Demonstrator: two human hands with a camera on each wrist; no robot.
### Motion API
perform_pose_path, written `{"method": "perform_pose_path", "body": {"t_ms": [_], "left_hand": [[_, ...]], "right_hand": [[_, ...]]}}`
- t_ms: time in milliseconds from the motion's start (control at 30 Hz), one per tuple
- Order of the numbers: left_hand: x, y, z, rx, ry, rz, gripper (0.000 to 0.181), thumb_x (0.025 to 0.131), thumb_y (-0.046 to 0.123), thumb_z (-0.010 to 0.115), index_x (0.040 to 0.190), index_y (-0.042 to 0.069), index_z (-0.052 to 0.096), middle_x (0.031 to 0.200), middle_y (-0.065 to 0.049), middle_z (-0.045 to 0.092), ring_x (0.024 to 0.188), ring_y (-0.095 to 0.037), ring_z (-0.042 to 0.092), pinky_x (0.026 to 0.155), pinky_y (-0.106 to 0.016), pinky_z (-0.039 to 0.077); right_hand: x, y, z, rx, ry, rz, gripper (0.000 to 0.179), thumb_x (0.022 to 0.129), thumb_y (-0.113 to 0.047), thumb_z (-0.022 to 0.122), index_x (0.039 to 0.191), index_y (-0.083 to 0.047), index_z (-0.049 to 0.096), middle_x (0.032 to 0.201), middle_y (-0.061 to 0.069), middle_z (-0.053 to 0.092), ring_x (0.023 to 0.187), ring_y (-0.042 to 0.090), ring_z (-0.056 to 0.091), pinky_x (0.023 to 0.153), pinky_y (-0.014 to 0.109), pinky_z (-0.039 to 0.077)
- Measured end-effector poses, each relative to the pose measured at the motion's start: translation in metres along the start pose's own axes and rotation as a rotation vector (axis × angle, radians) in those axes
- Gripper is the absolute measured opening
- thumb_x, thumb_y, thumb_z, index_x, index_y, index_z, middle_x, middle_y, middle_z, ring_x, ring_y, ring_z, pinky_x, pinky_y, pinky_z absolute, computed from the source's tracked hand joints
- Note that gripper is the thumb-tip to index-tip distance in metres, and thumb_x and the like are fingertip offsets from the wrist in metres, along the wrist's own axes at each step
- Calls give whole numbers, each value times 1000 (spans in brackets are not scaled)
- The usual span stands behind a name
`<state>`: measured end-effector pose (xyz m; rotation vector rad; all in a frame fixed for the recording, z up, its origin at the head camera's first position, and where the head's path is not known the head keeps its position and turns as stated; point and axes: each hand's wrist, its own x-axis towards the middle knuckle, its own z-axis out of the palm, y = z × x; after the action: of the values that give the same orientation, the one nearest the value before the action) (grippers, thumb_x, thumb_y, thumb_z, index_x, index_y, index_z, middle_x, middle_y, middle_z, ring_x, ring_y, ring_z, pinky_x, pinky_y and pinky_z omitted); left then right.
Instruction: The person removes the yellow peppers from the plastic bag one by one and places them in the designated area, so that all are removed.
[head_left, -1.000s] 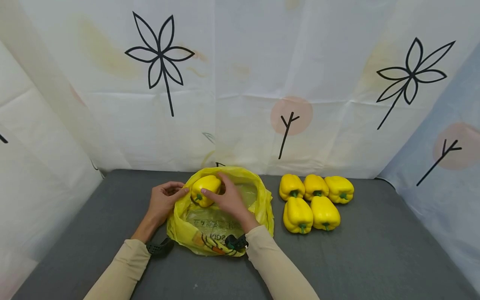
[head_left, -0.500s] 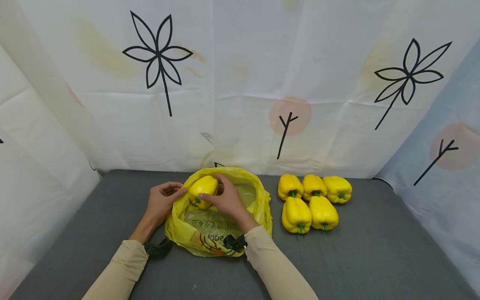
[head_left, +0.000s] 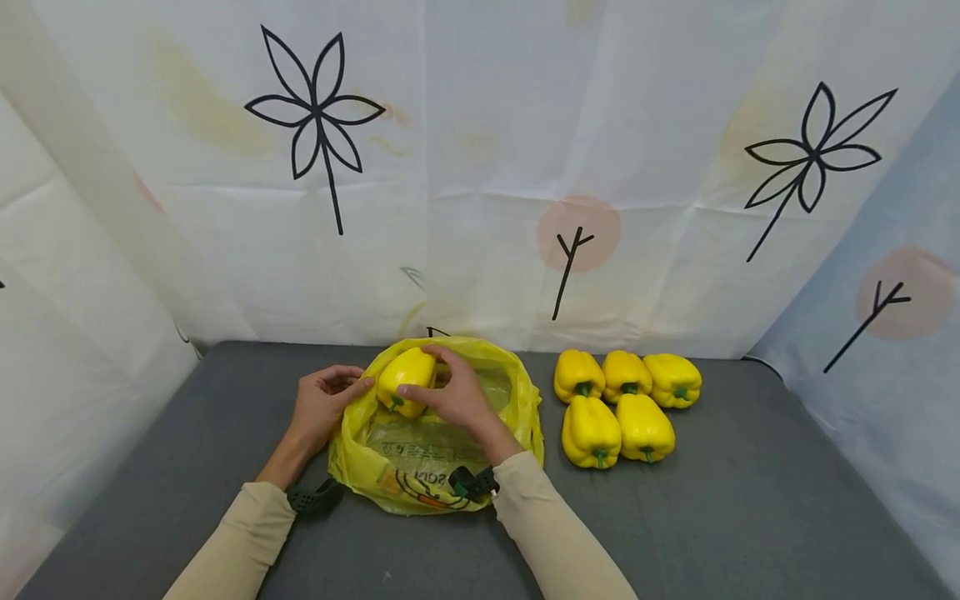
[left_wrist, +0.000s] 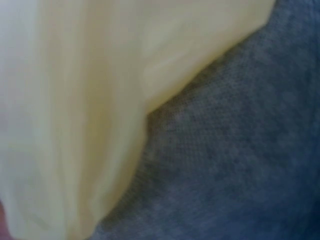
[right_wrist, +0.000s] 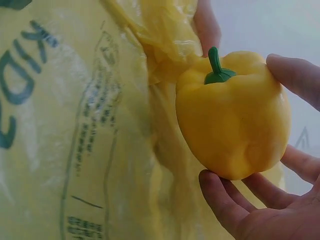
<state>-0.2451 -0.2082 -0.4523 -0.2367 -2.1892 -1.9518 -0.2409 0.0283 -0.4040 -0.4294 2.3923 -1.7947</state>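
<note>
My right hand (head_left: 459, 400) grips a yellow bell pepper (head_left: 406, 380) inside the mouth of a yellow plastic bag (head_left: 363, 477). In the right wrist view, thumb and fingers curl around the bell pepper (right_wrist: 232, 125), whose green stem (right_wrist: 217, 70) is plainly visible, with the printed bag (right_wrist: 125, 130) beside it. At the bag's left rim, my left hand (head_left: 318, 412) pinches the plastic between thumb and fingers. Only a blurred side of the bag (left_wrist: 95, 100) over the dark cloth (left_wrist: 235, 150) shows in the left wrist view.
To the right of the bag, several yellow bell peppers (head_left: 591, 432) sit in two close rows on the dark grey table (head_left: 742, 483). A pale fabric backdrop (head_left: 480, 275) printed with leaves stands right behind the table, with fabric on both sides too.
The bell pepper has tilted slightly within the bag's mouth, its stem end a little lower, still in my right hand. My left hand keeps its place on the rim.
</note>
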Motion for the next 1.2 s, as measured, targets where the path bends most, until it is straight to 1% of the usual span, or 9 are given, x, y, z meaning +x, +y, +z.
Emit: {"method": "perform_pose_path", "body": {"t_ms": [233,400,533,767,900,1200], "left_hand": [[0,-3,-1,-7,-7,16,30,95,10,74,111,-13,68,86,2,71,75,-10,67,66,-23,59],[1,-3,-1,1,-9,22,29,95,10,73,111,-14,67,86,3,71,76,-9,67,66,-23,59],[1,-4,-1,-2,-11,24,27,96,8,72,111,-14,67,86,4,70,76,-10,67,66,-24,59],[0,-5,-2,8,-16,22,27,96,9,72,111,-13,67,87,3,70,77,-10,68,68,-25,60],[1,-5,-3,11,-16,21,28,96,10,73,112,-12,67,88,1,70,78,-10,67,68,-25,60],[0,-6,-2,8,-19,23,25,95,6,73,113,-10,68,88,0,70,77,-10,67,66,-24,59]], "right_hand": [[-3,-10,-5,37,-8,-19,69,89,-30,80,150,-19,48,151,8,44,125,35,53,84,43,59],[-5,-19,-7,60,-25,-59,69,90,-26,80,150,-18,49,150,9,44,123,35,54,83,42,59],[-7,-27,-9,73,-45,-82,69,89,-24,80,150,-19,48,150,8,43,122,34,55,84,41,59],[-14,-44,-14,82,-59,-105,71,89,-21,80,151,-20,47,149,7,43,121,31,57,86,40,59],[-18,-53,-17,81,-69,-119,71,89,-21,80,152,-20,46,151,7,42,122,33,57,86,40,59],[-23,-64,-24,75,-71,-160,70,90,-19,80,151,-18,47,148,7,45,123,33,57,89,38,58]]}}
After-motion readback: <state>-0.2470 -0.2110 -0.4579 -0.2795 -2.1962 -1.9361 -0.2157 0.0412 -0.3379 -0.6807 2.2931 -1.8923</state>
